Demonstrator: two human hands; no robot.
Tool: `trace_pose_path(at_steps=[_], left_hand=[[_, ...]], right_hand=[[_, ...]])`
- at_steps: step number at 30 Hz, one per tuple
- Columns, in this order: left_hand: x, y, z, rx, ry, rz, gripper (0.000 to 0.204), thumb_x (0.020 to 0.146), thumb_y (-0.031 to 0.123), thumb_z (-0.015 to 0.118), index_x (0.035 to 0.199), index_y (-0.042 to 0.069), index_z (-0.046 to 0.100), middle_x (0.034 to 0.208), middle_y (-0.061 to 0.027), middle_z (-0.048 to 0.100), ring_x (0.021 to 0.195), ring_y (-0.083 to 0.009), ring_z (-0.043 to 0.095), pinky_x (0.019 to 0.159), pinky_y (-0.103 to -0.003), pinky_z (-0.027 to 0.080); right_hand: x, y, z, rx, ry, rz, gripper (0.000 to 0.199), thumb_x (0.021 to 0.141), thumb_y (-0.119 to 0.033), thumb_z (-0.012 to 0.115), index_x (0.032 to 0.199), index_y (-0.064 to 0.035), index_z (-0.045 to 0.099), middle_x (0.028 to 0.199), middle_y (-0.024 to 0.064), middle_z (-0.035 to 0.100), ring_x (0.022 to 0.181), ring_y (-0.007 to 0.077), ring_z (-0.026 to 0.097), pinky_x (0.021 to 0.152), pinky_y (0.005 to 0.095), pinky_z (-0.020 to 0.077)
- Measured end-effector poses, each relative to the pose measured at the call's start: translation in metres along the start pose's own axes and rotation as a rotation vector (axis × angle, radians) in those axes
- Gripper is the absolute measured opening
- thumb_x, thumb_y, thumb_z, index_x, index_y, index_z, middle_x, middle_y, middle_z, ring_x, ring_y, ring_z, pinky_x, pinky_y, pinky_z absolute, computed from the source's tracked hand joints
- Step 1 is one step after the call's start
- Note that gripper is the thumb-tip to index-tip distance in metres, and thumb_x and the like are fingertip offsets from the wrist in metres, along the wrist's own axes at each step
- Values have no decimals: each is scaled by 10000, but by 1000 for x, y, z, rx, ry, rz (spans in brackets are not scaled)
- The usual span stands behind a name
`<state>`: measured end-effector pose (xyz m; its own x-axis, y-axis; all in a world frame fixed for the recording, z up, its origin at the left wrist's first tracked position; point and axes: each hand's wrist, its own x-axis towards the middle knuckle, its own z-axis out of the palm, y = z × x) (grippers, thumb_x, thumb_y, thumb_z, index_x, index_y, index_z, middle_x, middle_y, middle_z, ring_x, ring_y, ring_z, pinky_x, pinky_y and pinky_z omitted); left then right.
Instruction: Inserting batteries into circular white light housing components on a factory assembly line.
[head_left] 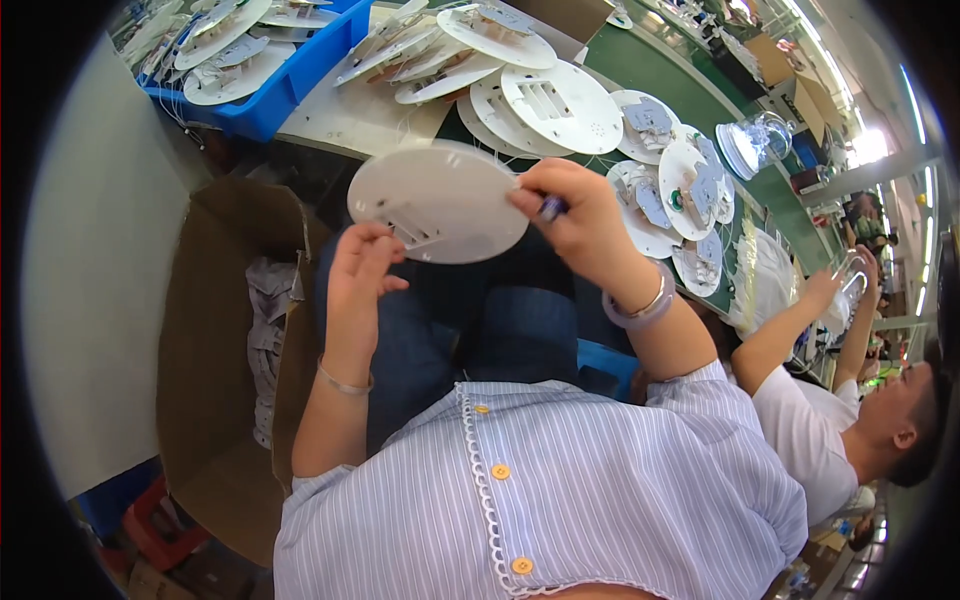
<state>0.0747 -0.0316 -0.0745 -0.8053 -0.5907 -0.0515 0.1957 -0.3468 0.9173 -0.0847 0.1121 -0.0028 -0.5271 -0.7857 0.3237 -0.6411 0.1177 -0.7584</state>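
A round white plastic disc [455, 185] with a slotted compartment is held up, tilted, above my lap. My right hand [585, 215] pinches its right edge between thumb and fingers, with a small dark purple cylinder [552, 207], battery-like, tucked in the same grip. My left hand [362, 265] is at the lower left edge, fingertips curled against the slots and other fingers apart. Anything small between those left fingertips is hidden.
White discs [560, 105] with grey parts and wires lie piled on the green bench ahead. A blue bin [265, 105] of discs stands far left, an open cardboard box [215, 400] below. A glass-domed lamp [755, 145] glows; a co-worker [820, 440] sits at the right.
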Motion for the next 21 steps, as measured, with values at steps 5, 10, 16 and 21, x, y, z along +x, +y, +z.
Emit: trace_pose_path(at_steps=[5, 10, 16, 21], left_hand=[[11, -21, -4, -166, 218, 10, 272, 798, 128, 530, 1023, 34, 410, 993, -54, 473, 872, -120, 496, 704, -248, 429], [7, -16, 0, -422, -124, -241, 329, 824, 94, 445, 1139, 25, 375, 1070, -123, 505, 852, -223, 581, 629, -327, 529], [3, -17, 16, -260, -126, -302, 469, 766, 17, 498, 1180, 38, 278, 1048, -123, 493, 820, -235, 584, 574, -330, 542], [-5, -19, 28, -255, -182, -421, 447, 765, 38, 497, 1171, 35, 311, 1025, -111, 503, 852, -221, 574, 592, -322, 537]], right_hand=[[1, 10, -10, 798, -38, 578, 163, 784, -169, 582, 860, -27, 565, 593, -11, 467, 459, 48, 381, 387, 175, 266], [-3, 21, -3, 535, -34, 442, 161, 808, -174, 549, 855, -21, 573, 595, -11, 471, 480, 45, 380, 416, 174, 277], [13, -3, 20, 279, 158, 204, 155, 844, -158, 484, 820, -31, 567, 670, -11, 528, 586, 29, 425, 500, 175, 350], [19, 0, 60, -75, 23, -139, 72, 740, -53, 557, 804, -24, 544, 788, 112, 490, 688, 265, 501, 605, 295, 411]])
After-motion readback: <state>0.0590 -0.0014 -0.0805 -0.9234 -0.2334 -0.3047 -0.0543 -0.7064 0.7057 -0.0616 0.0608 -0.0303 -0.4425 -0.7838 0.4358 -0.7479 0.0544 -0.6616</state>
